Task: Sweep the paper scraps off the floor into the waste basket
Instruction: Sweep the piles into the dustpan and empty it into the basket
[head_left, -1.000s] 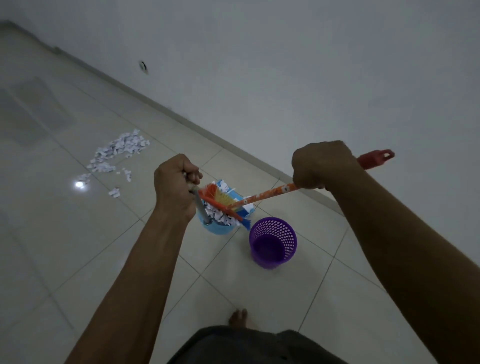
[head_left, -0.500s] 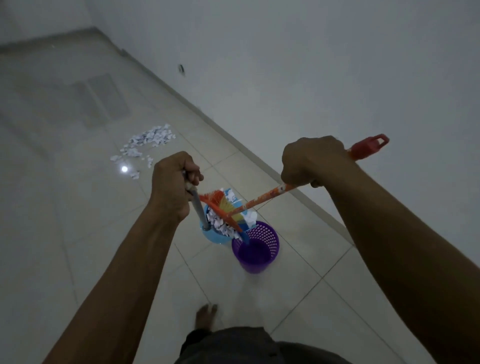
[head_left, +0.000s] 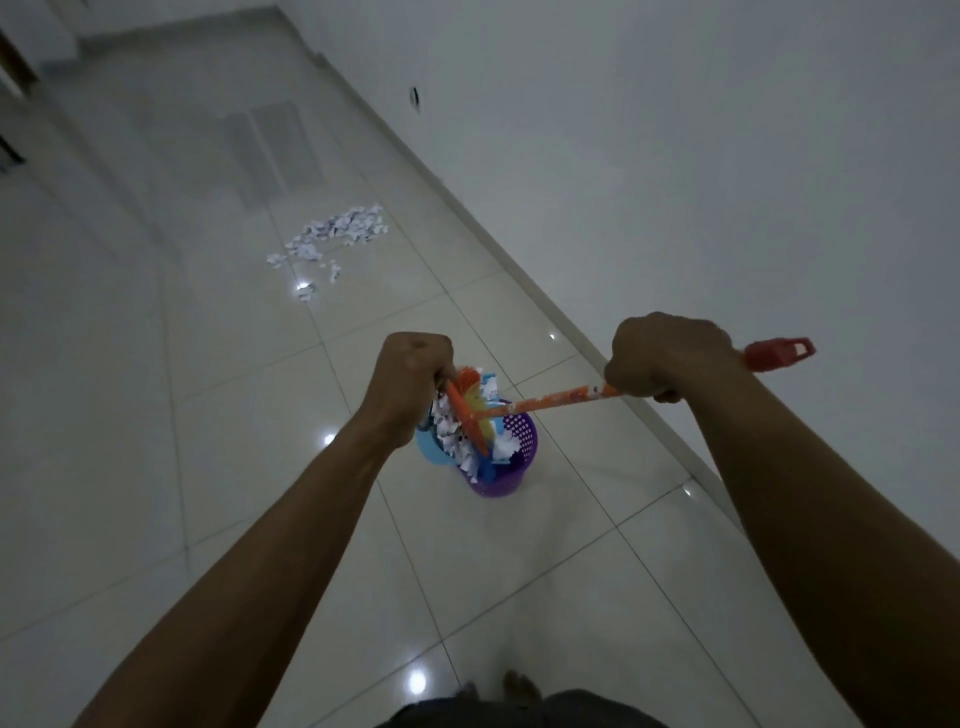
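My left hand (head_left: 410, 379) grips the handle of a blue dustpan (head_left: 430, 451), which is tilted over the purple mesh waste basket (head_left: 519, 441). White paper scraps (head_left: 452, 431) lie in the pan and spill toward the basket's mouth. My right hand (head_left: 670, 356) grips the orange broom handle (head_left: 550, 402) near its red end cap (head_left: 776, 354). The broom's orange head (head_left: 465, 410) rests against the scraps in the pan. A pile of paper scraps (head_left: 337, 234) lies on the tiled floor farther away.
A white wall (head_left: 675, 156) with a skirting board runs diagonally along the right. Glossy tiles (head_left: 208, 415) spread to the left and front. My bare feet (head_left: 514, 686) show at the bottom edge.
The dustpan and broom have moved right, from beside the basket to over its mouth, and the pan has tilted. The view has shifted, so the scrap pile looks farther off.
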